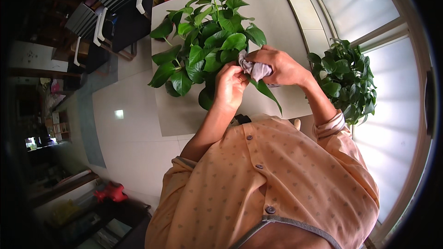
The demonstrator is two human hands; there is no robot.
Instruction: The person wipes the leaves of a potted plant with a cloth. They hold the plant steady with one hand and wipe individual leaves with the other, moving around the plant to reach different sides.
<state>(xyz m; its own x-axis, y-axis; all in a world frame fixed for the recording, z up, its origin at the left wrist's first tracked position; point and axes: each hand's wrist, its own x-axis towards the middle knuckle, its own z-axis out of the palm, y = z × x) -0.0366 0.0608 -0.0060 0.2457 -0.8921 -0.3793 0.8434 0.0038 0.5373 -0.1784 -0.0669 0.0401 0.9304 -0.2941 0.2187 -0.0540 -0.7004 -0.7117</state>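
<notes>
Black-seated chairs with pale armrests, at the far left. Next, a pale table, bearing one broad-leaved green plant; its tallest shoot points toward the table's far edge. Left hand: palm partly turned up, fingers curled, fingertips beside the cloth; cannot tell what they pinch. Greyish-mauve cloth, crumpled, at the plant's right side, its longer axis slanting from upper left to lower right. Long leaf, below the cloth, on a similar slant, tip pointing lower right. Right hand: back uppermost, clenched around the cloth. Second green plant, beyond the table, before a frosted glass panel.
</notes>
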